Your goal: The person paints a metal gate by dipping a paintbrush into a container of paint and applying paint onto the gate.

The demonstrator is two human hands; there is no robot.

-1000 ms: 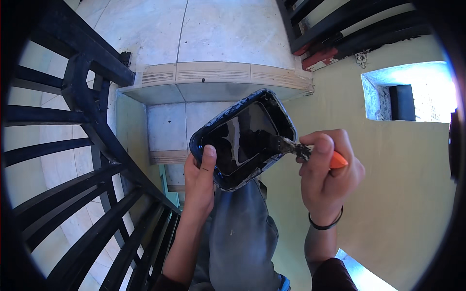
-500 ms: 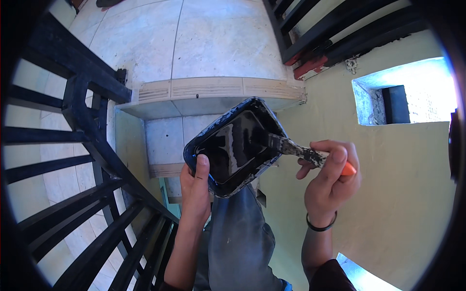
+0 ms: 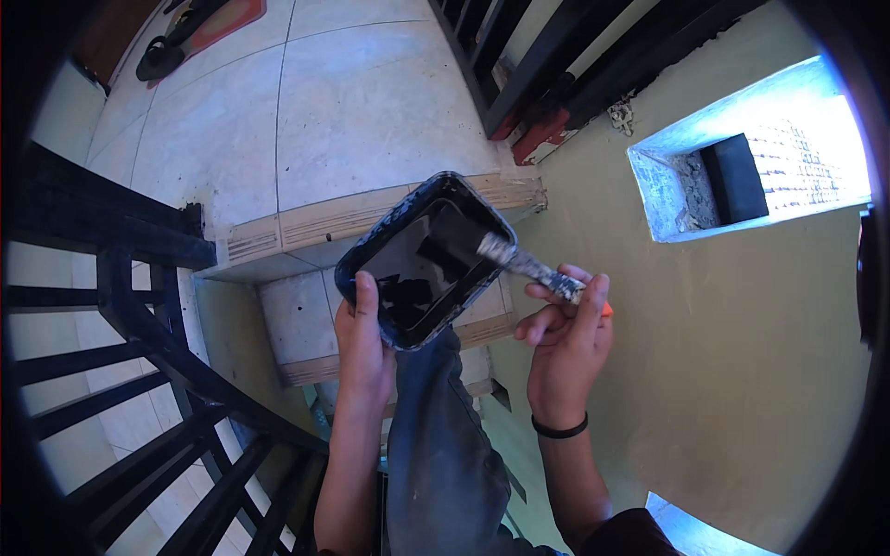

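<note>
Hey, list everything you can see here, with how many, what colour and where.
Paint tray: one, black, in left hand
Paint: one pool, black, inside tray
Paintbrush: one, paint-speckled with orange handle end, in right hand, bristles within tray's outline
Railings: two, black; one left, one upper right with red patches
Tiled landing: one, whitish, top
Tiled steps: at least two, whitish with tan edges, centre
Wall: one, yellowish, right
Wall opening: one, brightly lit, upper right
Sandal: at least one, dark, upper left
Mat: one, reddish, upper left
Trousers: one pair, grey-blue, lower centre
Wristband: one, black, right wrist
Hands: two, bare; left and right
</note>
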